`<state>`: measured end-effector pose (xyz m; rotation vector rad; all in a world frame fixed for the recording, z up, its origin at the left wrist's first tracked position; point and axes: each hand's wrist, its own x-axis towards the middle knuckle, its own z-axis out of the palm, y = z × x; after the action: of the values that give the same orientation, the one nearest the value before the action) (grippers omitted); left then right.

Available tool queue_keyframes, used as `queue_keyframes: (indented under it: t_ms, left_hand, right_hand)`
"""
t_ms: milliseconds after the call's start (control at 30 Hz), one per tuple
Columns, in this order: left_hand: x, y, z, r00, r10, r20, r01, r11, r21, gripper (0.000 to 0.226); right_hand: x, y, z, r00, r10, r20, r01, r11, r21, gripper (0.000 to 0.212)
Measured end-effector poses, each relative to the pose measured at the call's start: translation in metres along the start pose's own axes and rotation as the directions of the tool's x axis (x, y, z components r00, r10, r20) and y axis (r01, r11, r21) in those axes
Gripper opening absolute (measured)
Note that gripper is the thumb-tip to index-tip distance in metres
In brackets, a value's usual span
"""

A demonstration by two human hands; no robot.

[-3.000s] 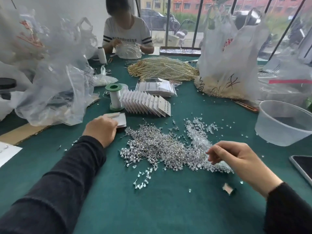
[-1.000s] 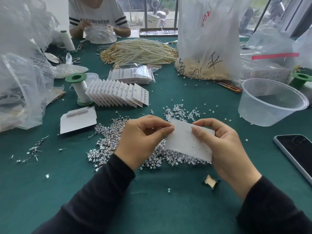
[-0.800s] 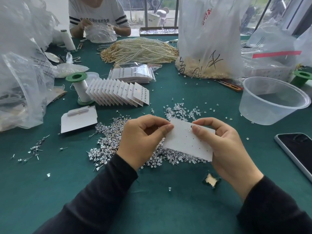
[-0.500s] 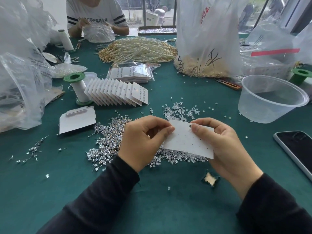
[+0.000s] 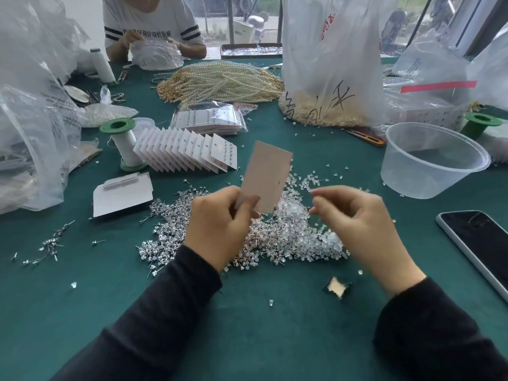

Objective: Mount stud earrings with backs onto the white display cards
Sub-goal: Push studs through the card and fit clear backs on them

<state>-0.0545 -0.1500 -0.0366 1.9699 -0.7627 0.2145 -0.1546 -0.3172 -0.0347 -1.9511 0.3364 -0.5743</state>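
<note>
The display card [image 5: 265, 177] stands upright at centre frame, its grey-brown back toward me, with one stud post showing near its right edge. It hides part of the loose pile behind it: stud earrings [image 5: 192, 229] to the left, clear earring backs [image 5: 308, 237] to the right, all on the green table [image 5: 247, 325]. Above and left of centre lies a fanned row of filled cards [image 5: 187, 152], with a green-capped thread spool [image 5: 123, 144] beside it and blank cards [image 5: 121, 193] below. A clear plastic tub [image 5: 431, 160] and a phone [image 5: 478, 243] sit at the right edge.

My left hand [image 5: 220, 224] pinches the card's lower corner between thumb and curled fingers, covering that corner. My right hand [image 5: 354, 218] is apart from the card, fingers curled, thumb and forefinger tips drawn close. Motion blur hides whether a piece sits between them.

Half a second earlier both hands held the card flat, white face up. It is now turned upright, and my right hand has let go.
</note>
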Motion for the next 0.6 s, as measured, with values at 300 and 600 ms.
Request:
queue_keyframes:
  t_ms: [300, 600]
  left_hand:
    - [0.009, 0.001, -0.011, 0.640, -0.533, 0.553, 0.741, 0.240, -0.627, 0.010]
    - [0.006, 0.000, -0.006, 0.639, -0.522, 0.565, 0.748, 0.248, -0.616, 0.018]
  right_hand:
    - [0.001, 0.017, 0.008, 0.985, -0.047, 0.168, 0.137, 0.805, -0.578, 0.005]
    - [0.006, 0.022, 0.006, 0.987, 0.050, 0.150, 0.048, 0.808, -0.587, 0.007]
